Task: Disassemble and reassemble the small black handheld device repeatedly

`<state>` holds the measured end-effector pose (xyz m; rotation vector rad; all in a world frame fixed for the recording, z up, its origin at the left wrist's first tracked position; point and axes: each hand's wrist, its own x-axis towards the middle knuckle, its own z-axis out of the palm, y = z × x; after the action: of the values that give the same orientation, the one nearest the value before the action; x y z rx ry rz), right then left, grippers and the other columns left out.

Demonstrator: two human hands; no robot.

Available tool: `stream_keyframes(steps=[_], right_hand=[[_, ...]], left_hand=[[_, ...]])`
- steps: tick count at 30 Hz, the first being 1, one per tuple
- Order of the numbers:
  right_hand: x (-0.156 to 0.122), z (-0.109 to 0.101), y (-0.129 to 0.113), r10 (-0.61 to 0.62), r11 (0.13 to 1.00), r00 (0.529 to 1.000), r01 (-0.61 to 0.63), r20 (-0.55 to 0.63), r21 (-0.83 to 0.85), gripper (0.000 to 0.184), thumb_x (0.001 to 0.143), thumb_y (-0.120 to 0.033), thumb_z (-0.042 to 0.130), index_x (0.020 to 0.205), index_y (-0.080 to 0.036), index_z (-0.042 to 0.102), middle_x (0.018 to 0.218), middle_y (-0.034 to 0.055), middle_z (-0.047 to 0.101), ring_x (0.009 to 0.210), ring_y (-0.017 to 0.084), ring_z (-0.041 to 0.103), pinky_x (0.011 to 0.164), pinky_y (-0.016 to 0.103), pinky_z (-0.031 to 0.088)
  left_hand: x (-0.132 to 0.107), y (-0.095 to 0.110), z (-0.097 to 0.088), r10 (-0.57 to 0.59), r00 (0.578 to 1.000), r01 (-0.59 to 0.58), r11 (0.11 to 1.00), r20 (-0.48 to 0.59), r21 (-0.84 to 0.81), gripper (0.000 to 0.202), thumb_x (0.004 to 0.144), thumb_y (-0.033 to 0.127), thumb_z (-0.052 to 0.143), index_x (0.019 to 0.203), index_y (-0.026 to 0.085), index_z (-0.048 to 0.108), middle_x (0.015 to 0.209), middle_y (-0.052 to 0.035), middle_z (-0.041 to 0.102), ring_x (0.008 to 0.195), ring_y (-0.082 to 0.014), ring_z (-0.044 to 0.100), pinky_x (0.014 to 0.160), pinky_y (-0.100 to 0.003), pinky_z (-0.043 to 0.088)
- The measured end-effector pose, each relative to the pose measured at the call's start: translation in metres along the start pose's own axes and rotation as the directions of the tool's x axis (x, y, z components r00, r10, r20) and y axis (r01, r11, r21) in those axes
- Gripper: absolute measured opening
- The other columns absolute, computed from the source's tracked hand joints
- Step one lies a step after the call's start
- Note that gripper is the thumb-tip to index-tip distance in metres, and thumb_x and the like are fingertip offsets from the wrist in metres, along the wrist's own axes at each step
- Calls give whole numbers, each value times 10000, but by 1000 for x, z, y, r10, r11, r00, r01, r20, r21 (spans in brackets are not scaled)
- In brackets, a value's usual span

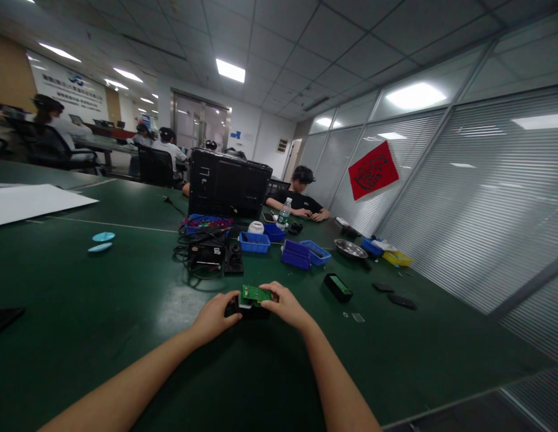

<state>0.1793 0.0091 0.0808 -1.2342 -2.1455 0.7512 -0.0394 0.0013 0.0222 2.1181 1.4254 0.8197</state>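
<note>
My right hand [282,305] pinches the right edge of a green circuit board [255,293], which sits tilted over a black plastic case [256,313]. Thumb and fingers of my left hand [218,317] grip the left end of that case. A pale flat part shows under the board's left side. How far the board is seated in the case I cannot tell. To the right, a second black case [338,288] with a green board inside lies on the green table, near a small clear plastic piece [358,318] and a small ring [345,315].
Behind my hands stand a black soldering station [207,257] with tangled cables, blue bins [254,242], a ball [256,227], a bottle [284,213] and a large black panel [229,183]. A metal bowl [351,249] and flat black pieces [401,301] lie right. A person [299,195] sits opposite.
</note>
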Motion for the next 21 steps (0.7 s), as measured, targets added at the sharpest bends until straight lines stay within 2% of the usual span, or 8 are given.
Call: stream_keyframes(steps=[8, 13, 21], right_hand=[[2, 6, 4, -32, 997, 999, 31, -15, -73, 366, 691, -210, 631, 1052, -211, 569, 902, 9, 501, 726, 114, 466, 685, 236, 393], [1, 3, 6, -17, 995, 1000, 15, -18, -95, 338, 679, -214, 642, 1014, -217, 595, 911, 13, 511, 768, 126, 487, 716, 246, 408], [0, -2, 9, 16, 996, 1000, -17, -8, -90, 359, 679, -261, 647, 1029, -211, 588, 937, 17, 515, 789, 128, 498, 732, 251, 414]], left_hand=[[0, 0, 1, -31, 1000, 31, 1000, -3, 0, 544, 664, 307, 591, 1186, 232, 459, 1032, -46, 596, 938, -191, 546, 842, -294, 390], [-1, 0, 0, -5, 1000, 6, 1000, -11, 7, 524, 666, 307, 587, 1173, 242, 471, 1022, -43, 598, 926, -192, 553, 826, -285, 392], [2, -6, 5, -19, 1000, 19, 1000, -16, -14, 611, 657, 279, 596, 1233, 217, 403, 1019, -48, 592, 937, -184, 546, 837, -290, 395]])
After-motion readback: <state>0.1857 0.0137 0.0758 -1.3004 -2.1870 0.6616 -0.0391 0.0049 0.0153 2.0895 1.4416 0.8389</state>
